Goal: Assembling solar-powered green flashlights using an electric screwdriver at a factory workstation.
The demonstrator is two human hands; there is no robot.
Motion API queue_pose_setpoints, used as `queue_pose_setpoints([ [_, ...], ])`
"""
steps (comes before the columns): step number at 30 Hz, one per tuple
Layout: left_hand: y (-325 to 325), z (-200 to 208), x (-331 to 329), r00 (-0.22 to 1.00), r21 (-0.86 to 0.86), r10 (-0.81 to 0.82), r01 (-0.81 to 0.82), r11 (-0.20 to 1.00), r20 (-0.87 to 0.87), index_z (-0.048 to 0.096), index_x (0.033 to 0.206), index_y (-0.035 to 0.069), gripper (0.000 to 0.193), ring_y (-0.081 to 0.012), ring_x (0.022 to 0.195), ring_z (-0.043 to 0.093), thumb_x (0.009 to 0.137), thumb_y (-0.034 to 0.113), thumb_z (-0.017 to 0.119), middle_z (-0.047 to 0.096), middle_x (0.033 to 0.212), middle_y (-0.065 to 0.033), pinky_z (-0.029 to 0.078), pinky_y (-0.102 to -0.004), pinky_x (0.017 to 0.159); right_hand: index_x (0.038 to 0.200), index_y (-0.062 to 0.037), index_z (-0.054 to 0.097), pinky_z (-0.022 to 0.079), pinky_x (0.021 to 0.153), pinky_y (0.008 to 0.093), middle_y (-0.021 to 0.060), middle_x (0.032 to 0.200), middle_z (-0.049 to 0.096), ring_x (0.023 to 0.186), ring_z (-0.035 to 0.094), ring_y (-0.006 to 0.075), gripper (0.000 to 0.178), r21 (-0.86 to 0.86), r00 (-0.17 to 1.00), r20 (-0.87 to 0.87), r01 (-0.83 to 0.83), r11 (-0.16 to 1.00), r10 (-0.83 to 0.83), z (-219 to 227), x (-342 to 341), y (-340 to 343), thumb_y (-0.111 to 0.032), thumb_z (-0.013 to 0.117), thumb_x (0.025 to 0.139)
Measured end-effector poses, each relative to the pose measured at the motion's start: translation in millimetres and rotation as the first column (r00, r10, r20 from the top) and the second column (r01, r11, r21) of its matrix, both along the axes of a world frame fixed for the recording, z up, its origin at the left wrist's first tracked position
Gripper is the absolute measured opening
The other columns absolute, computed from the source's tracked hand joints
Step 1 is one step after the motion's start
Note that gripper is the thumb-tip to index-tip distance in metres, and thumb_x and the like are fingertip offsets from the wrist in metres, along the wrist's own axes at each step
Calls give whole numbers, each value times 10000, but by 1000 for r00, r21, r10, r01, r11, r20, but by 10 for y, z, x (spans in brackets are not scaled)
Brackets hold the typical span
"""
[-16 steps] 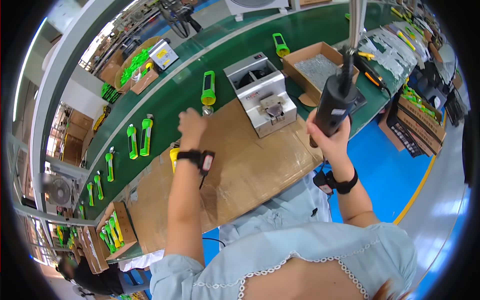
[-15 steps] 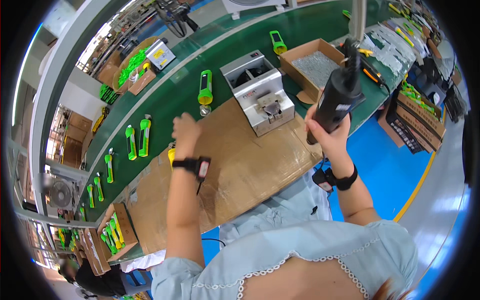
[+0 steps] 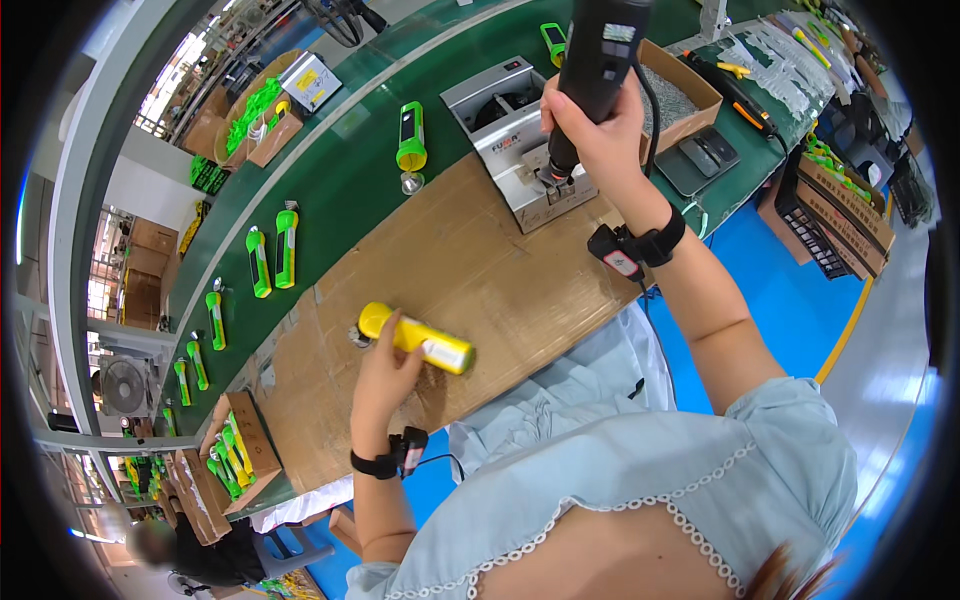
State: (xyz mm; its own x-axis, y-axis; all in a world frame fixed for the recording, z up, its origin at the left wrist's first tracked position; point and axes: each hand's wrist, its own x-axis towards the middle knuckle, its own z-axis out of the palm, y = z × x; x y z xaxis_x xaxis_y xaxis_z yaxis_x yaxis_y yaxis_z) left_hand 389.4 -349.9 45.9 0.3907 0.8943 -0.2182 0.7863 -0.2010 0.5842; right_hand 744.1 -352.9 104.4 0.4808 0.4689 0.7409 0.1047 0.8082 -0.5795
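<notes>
While the right hand (image 3: 602,125) has its grip clamped round a black power driver (image 3: 597,65), tip down at the front of a silver machine (image 3: 512,165), the left hand (image 3: 388,375) has its grip clamped on a yellow handheld device (image 3: 445,350), over the cardboard sheet (image 3: 520,270) on the green desk (image 3: 345,215); can't tell if it touches.

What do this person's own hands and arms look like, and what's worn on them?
The left hand and right hand are bare. Each has a black wrist strap carrying a small black device with a pale label and dark cable. The short sleeves are light blue.
</notes>
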Motion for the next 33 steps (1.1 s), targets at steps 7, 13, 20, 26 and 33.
queue_pose_setpoints([
  [7,-102,18,172,939,597,-258,344,724,-228,602,1070,79,536,-307,805,547,569,73,792,559,823,-119,455,-373,734,1055,-34,440,456,524,269,58,709,580,545,559,126,289,-173,984,175,19,985,12,47,-70,122,-47,631,839],
  [13,-276,-70,343,947,512,-305,313,800,-102,616,937,68,415,-349,895,541,604,224,809,569,912,-158,438,-413,767,1285,-8,351,483,540,326,121,702,549,558,564,192,479,-164,977,-10,-214,963,215,-28,-434,-307,-70,570,864],
  [20,-213,-255,476,972,650,-205,230,724,-115,649,861,45,244,-314,832,575,829,285,620,612,855,-126,446,-413,740,1329,-32,253,491,575,341,122,754,535,588,569,192,639,-254,915,3,-389,886,402,-124,-897,-702,-176,638,839],
  [26,217,-532,626,999,640,-33,39,767,-22,597,750,29,219,-336,771,596,870,208,557,616,783,-155,472,-440,696,1319,-35,255,493,588,352,124,771,538,612,574,204,604,-186,901,8,-425,886,434,-252,-1090,-501,-163,620,855],
  [33,257,-566,632,999,576,22,-1,818,-29,589,773,22,261,-371,744,589,901,234,508,611,766,-181,466,-468,662,1233,-13,351,493,554,271,105,747,583,607,588,146,471,-98,906,-86,-421,902,414,-310,-1232,-348,15,588,827],
])
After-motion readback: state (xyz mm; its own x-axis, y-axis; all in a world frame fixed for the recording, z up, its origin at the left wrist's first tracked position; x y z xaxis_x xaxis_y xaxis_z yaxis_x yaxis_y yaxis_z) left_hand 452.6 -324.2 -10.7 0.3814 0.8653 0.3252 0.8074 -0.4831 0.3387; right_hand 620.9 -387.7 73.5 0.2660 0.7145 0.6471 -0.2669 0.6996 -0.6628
